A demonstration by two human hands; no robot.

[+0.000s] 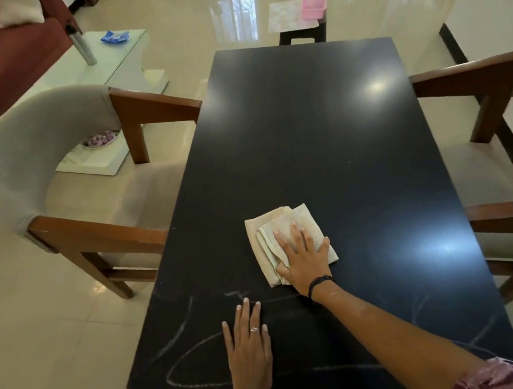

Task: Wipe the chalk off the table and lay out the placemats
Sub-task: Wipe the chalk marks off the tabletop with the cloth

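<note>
Your black table (321, 121) carries chalk lines (187, 354) only along its near end. The placemats (297, 14) sit on a chair beyond the far end. Your right hand (303, 254) presses a folded cloth (287, 219) flat, fingers straight and spread. Your left hand (248, 350) lies flat on the chalk, fingers straight and close together.

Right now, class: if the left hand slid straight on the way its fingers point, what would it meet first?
Probably the cloth under the right hand; the left hand lies flat, pointing up the table.
</note>
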